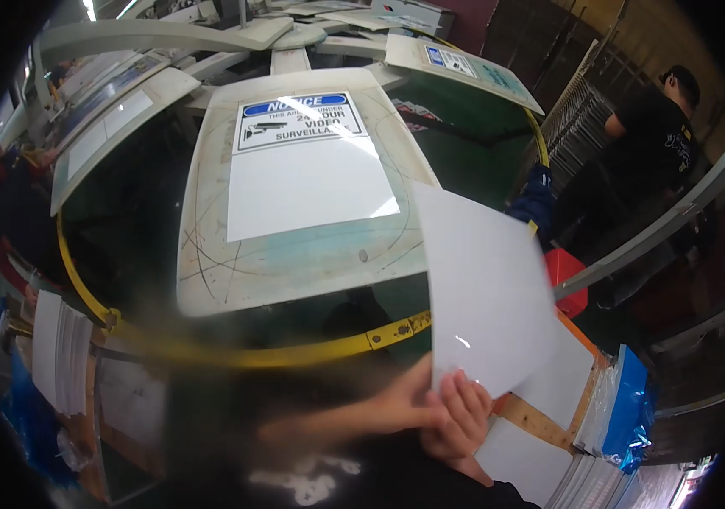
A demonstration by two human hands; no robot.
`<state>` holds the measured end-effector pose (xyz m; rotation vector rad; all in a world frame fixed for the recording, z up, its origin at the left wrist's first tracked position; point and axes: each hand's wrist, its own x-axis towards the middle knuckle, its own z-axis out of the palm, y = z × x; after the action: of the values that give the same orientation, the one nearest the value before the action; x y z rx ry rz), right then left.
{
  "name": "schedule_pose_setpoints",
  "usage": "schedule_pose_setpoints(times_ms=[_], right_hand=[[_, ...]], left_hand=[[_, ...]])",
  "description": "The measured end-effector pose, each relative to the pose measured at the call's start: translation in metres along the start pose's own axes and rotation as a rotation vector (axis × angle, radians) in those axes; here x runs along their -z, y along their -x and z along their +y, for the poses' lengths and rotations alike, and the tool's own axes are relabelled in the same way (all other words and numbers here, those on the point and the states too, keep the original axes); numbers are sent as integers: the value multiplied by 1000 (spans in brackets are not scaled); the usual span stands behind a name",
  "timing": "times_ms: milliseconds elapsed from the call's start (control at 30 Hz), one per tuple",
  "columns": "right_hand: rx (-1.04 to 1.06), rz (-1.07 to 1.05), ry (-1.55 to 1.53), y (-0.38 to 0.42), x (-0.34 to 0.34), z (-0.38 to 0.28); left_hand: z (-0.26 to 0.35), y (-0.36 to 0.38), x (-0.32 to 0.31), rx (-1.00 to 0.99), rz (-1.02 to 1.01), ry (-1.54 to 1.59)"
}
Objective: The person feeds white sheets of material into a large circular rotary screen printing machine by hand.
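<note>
A blank, glossy white sheet stands tilted up in front of me, right of centre. My right hand is closed on its lower edge, with the fingers lying over the front face. From the left, my left hand reaches the same lower corner and is closed there beside the right one. Part of its fingers is hidden behind the sheet. Beyond the hands, a printed sign sheet with a blue NOTICE band and video surveillance text lies on a pale, scratched press platen.
A yellow curved rail runs below the platen. Stacks of white sheets stand at left, with more stacked sheets at lower right. Another platen carries a sign. A person in black is at right, near a metal rack.
</note>
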<state>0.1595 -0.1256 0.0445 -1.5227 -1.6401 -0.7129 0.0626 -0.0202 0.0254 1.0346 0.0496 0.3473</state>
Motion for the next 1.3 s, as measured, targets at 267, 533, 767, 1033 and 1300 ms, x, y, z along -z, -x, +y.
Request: schedule_pose_setpoints(times_ms=[267,533,767,1033,1300], right_hand=[[37,-362,-507,-7,-37,12],[-485,-354,-132,-10,-31,86],[-1205,-461,-221,0,-15,126],[-1192,-209,-255,22,-43,137],[-922,-169,-269,4,-68,148]], left_hand=[[27,32,22,48,455,268],[1,56,54,-68,537,336],[12,81,74,-144,587,365],[25,79,97,-254,777,-14],[33,79,122,-222,951,-300]])
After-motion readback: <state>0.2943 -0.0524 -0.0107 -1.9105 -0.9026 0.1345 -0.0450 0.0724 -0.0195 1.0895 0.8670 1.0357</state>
